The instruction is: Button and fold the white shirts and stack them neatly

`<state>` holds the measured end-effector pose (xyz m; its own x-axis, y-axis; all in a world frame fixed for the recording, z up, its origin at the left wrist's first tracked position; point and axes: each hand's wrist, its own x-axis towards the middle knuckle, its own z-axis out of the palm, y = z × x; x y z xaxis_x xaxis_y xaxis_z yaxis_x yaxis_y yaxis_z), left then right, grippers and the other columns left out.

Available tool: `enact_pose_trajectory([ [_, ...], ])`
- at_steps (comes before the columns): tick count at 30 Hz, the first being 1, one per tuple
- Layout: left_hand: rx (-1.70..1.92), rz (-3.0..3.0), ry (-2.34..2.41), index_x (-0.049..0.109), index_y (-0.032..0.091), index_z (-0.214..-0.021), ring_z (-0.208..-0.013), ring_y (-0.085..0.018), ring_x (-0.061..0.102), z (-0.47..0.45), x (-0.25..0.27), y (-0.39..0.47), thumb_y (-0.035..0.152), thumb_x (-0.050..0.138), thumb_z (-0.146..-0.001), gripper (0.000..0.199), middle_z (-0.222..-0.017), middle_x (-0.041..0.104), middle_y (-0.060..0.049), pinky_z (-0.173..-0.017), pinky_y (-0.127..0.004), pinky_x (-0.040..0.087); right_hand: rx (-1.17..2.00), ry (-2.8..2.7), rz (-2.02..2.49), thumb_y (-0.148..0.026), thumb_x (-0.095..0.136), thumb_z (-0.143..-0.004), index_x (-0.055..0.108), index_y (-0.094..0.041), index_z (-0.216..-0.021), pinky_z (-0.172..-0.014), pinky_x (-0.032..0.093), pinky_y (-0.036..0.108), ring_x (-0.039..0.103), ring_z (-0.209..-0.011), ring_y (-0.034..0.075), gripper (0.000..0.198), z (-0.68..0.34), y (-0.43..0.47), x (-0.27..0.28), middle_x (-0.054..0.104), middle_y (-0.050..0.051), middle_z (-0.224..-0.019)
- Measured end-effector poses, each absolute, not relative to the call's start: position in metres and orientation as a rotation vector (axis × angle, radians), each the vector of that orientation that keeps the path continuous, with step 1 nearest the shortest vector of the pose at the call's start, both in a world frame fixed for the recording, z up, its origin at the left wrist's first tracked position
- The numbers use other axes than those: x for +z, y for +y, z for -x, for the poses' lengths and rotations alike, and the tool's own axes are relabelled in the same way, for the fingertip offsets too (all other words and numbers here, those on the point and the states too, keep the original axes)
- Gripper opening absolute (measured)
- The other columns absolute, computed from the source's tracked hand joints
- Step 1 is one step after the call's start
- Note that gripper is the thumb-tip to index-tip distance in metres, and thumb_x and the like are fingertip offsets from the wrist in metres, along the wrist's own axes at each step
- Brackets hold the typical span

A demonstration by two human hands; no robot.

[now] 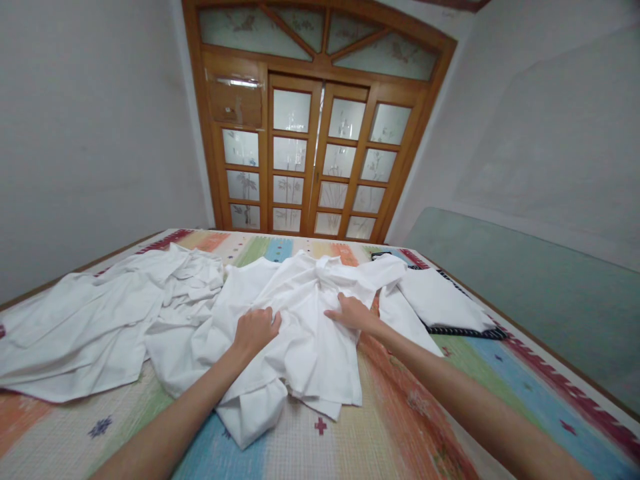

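Note:
A white shirt [313, 333] lies spread and wrinkled in front of me, its collar end toward the far side and its hem toward me. My left hand [256, 331] is closed, fingers curled into the cloth on the shirt's left part. On the right part, my right hand [350, 313] pinches the fabric, thumb on top; its other fingers are partly hidden. Crumpled white garments [115, 307] lie to the left, touching the shirt's side. One white sleeve [405, 320] stretches out to the right beyond my right wrist.
Folded white clothes [443, 300] rest on a black-and-white patterned item at the right. Beneath everything is a colourful striped bedsheet [380, 413]. A pale green headboard-like panel [540, 280] lines the right side. Beyond the bed stand wooden glass-paned doors [315, 160].

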<state>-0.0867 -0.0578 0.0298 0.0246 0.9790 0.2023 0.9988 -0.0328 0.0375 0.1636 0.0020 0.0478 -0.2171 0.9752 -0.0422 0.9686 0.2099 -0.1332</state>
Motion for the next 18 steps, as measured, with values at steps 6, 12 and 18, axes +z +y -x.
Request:
enact_pose_trajectory([
  [6,-0.497,2.026,-1.947,0.062,0.014,-0.111,-0.113,-0.029,0.056,0.097,0.029,-0.056,0.034,0.041,-0.092,0.035,-0.123,0.062,-0.017,-0.089,-0.038,0.046,0.308,-2.187,1.433,-0.014,0.052,-0.075,0.049,-0.022,-0.114,-0.072,0.04,0.027,0.058,-0.073,0.018,0.04,-0.167,-0.011,0.033,0.058,-0.004,-0.075],
  [12,-0.287,2.03,-2.299,0.065,0.014,-0.108,-0.115,-0.032,0.057,0.132,0.039,-0.044,0.049,0.018,-0.098,0.059,-0.119,0.067,-0.015,-0.099,-0.052,0.037,0.158,-2.013,1.458,-0.011,0.045,-0.064,0.052,-0.02,-0.109,-0.065,0.039,0.025,0.055,-0.062,0.017,0.046,-0.244,-0.032,0.077,0.05,-0.006,-0.065],
  [18,-0.169,1.986,-2.398,0.067,0.011,-0.105,-0.108,-0.035,0.061,0.155,0.053,-0.037,0.053,0.015,-0.095,0.068,-0.109,0.07,-0.021,-0.096,-0.056,0.036,0.26,-2.11,1.919,-0.008,0.051,-0.059,0.055,-0.026,-0.099,-0.073,0.046,0.028,0.068,-0.082,0.023,0.044,-0.359,-0.064,0.077,0.068,0.001,-0.077],
])
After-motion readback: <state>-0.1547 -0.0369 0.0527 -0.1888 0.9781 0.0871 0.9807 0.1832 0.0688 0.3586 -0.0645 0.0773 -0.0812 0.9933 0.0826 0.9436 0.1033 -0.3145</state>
